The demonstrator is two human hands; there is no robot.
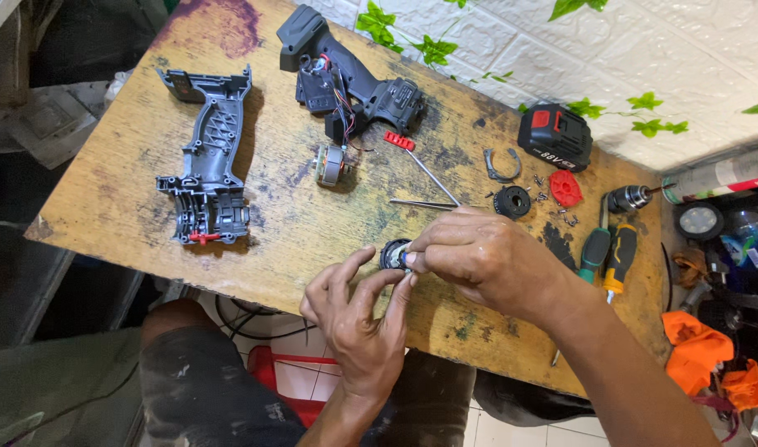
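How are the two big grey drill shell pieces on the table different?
The left shell half is lighter grey and empty, showing its ribs, with a small red piece at its near end. The far shell half is darker and holds wires and parts. The left one lies straight toward the person, the far one slants. Both lie untouched on the worn wooden table.

Bare scuffed wood lay open between the grey plastic housing half point(206, 157) and the small round black part point(394, 253) pinched by both hands. Behind them, thin metal rods point(433, 178), a black ring point(511, 202) and scattered screws point(561, 217) cluttered the way; two screwdrivers point(608, 252) blocked the right.
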